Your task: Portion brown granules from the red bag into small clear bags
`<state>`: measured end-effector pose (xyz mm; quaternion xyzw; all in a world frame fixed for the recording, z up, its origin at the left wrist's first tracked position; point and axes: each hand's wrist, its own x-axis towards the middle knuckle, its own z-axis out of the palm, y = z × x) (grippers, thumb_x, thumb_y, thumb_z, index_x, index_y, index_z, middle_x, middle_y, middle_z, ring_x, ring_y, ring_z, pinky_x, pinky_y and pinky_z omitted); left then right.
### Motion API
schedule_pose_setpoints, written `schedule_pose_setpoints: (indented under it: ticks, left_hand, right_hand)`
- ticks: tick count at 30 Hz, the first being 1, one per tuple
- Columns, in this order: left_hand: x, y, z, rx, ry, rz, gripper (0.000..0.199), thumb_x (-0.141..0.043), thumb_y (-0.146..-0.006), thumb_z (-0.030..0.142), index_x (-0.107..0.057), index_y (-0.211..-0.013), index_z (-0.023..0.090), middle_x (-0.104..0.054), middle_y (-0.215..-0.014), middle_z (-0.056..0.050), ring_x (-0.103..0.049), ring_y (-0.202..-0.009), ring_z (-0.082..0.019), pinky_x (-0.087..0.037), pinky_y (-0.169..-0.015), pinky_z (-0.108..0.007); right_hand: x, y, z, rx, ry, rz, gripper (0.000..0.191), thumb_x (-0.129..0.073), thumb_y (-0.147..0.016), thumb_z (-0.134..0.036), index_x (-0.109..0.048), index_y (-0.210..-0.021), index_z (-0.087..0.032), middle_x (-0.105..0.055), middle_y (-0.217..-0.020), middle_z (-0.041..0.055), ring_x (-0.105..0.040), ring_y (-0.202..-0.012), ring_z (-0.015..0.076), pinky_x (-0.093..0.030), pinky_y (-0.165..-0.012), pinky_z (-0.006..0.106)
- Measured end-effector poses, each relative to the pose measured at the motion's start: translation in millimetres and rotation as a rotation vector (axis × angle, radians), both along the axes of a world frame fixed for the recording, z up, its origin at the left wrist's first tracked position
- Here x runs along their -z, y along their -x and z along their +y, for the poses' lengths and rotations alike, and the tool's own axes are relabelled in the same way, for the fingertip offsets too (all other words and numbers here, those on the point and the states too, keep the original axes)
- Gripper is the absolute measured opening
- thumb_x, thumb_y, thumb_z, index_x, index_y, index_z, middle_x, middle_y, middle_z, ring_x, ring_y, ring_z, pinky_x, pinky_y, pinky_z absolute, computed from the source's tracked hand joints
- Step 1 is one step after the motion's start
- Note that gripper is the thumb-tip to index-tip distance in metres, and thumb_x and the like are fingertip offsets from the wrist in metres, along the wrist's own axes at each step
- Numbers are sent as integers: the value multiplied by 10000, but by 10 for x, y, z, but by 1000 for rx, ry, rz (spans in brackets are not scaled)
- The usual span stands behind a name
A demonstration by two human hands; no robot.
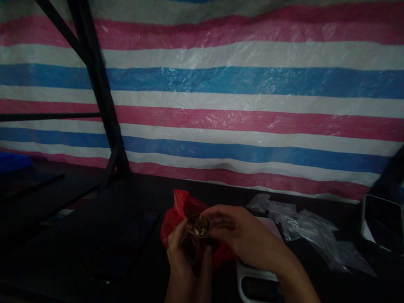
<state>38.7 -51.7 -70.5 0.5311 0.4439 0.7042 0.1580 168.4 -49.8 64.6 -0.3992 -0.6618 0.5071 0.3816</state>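
Observation:
My left hand (183,256) is closed around a small clear plastic bag (190,245), whose mouth faces up. My right hand (240,232) grips a small round cup (202,226) with its fingertips, tilted over the bag's opening. Pale and brown bits lie inside the cup; it is too dark to tell what they are. Just behind both hands stands an open red plastic bag (181,203) with dark contents. Under my right wrist sits a white scale (244,284), partly hidden by the forearm.
Several clear plastic bags (311,231) lie to the right of the scale. Farther right a white-framed device (383,225) stands tilted. Black metal posts (97,85) rise from the black table (67,253) before a striped tarp (252,74). Something blue (4,163) lies far left.

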Motion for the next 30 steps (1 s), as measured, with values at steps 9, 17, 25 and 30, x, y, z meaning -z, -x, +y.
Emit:
schedule_pose_setpoints:
  ticks: [9, 17, 25, 30]
  left_hand:
    - [-108, 89, -43, 130, 23, 30, 504, -623, -985, 289, -460, -1462, 281, -687, -1183, -67, -739, -1029, -212, -612, -868, -360]
    - [-142, 219, -55, 143, 349, -37, 662, -757, -804, 457, -559, -1410, 281, -754, -1311, -109, -688, -1260, -344, -503, -1114, -602]
    - [-47, 259, 32, -26, 238, 380, 339, -643, -906, 437, -681, -1178, 237, -753, -1151, -118, -684, -1077, -351, -551, -939, -573]
    - [55, 255, 59, -45, 159, 452, 322, -589, -962, 420, -649, -1224, 242, -715, -1105, -100, -632, -1048, -333, -524, -920, -534]
  right_hand:
    - [-24, 8, -186, 180, -185, -373, 387, -667, -867, 8, -797, -1095, -277, -780, -1182, 0, -720, -1133, 194, -517, -1055, 335]
    - [-56, 70, -236, 171, -242, -419, 444, -637, -832, 67, -787, -1071, -276, -699, -1177, -4, -680, -1122, 172, -494, -1027, 312]
    - [-2, 105, -173, 115, -290, -408, 532, -547, -812, 113, -799, -1116, -243, -664, -1224, 11, -656, -1137, 162, -476, -1068, 297]
    - [-10, 94, -190, 107, -314, -338, 556, -548, -794, 126, -809, -1102, -256, -669, -1213, -12, -665, -1100, 129, -485, -1022, 240]
